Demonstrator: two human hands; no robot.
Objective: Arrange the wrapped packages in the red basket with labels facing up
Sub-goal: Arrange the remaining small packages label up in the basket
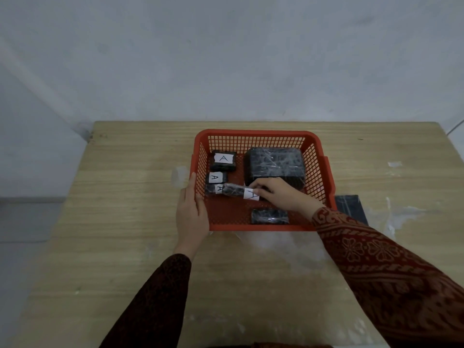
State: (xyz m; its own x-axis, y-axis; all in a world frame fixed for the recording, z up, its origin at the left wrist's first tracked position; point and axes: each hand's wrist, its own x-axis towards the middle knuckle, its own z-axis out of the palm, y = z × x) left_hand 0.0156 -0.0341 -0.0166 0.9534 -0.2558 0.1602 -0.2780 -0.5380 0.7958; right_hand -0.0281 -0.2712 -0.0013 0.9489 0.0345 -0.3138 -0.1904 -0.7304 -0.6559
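My left hand lies flat, fingers spread, against the red basket at its left wall. My right hand pinches a long wrapped package inside the basket, label up; my fingers hide its right end. The large package shows no label.

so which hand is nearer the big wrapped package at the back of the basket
Right. The right hand is inside the red basket, just in front of the big package. The left hand rests on the basket's left wall, across from it.
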